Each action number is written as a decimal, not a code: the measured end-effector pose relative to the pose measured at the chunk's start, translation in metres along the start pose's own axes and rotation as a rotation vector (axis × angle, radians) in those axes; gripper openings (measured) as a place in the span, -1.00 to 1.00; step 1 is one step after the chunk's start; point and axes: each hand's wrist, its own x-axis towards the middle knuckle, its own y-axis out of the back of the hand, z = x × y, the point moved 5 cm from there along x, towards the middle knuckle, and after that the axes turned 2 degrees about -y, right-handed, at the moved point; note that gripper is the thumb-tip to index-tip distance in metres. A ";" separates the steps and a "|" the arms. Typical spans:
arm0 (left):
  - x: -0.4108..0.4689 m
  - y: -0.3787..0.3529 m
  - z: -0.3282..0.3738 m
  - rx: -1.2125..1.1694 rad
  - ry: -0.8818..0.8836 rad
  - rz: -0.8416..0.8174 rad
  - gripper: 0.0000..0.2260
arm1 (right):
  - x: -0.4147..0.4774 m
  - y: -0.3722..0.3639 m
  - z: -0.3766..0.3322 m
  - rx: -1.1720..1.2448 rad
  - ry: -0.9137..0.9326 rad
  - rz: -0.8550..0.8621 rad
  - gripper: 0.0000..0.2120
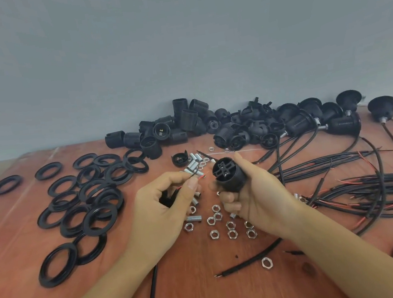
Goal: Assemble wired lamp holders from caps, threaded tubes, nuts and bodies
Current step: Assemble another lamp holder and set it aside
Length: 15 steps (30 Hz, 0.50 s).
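Lamp body [228, 176] gripped in right hand [253, 198]; left hand [165, 202] pinches wire [195, 178] just beside it.

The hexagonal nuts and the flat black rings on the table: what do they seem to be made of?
The nuts look like metal, probably plated steel: bright silver with sharp reflections on the facets. The rings look like moulded plastic, possibly rubber: even black, smooth, with soft highlights along the rims.
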 end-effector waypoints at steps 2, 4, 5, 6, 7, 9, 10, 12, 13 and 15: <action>-0.001 0.000 0.004 0.026 -0.041 0.007 -0.88 | -0.001 -0.003 0.003 -0.004 -0.008 0.000 -0.59; -0.002 0.000 0.006 0.044 -0.065 0.012 -0.92 | -0.002 -0.005 0.006 -0.014 -0.015 -0.003 -0.59; -0.002 -0.001 0.007 0.051 -0.076 0.013 -0.94 | -0.002 -0.006 0.007 -0.026 -0.015 -0.005 -0.57; -0.002 0.000 0.008 0.061 -0.089 0.017 -0.94 | -0.003 -0.006 0.008 -0.040 -0.014 -0.007 -0.56; -0.002 0.000 0.009 0.072 -0.101 0.021 -0.92 | -0.003 -0.007 0.010 -0.055 -0.011 -0.010 -0.56; -0.002 0.000 0.010 0.083 -0.108 0.021 -0.90 | -0.004 -0.008 0.011 -0.079 -0.006 -0.007 -0.57; -0.002 0.000 0.010 0.082 -0.104 0.017 -0.90 | -0.004 -0.008 0.010 -0.088 -0.002 -0.004 -0.57; -0.002 0.001 0.009 0.079 -0.093 0.010 -0.92 | -0.005 -0.009 0.009 -0.098 0.010 0.000 -0.58; -0.002 0.000 0.009 0.083 -0.093 0.005 -0.92 | -0.005 -0.010 0.009 -0.100 0.016 0.005 -0.59; -0.002 -0.001 0.010 0.104 -0.105 -0.011 -0.94 | -0.006 -0.011 0.008 -0.090 0.025 0.026 -0.61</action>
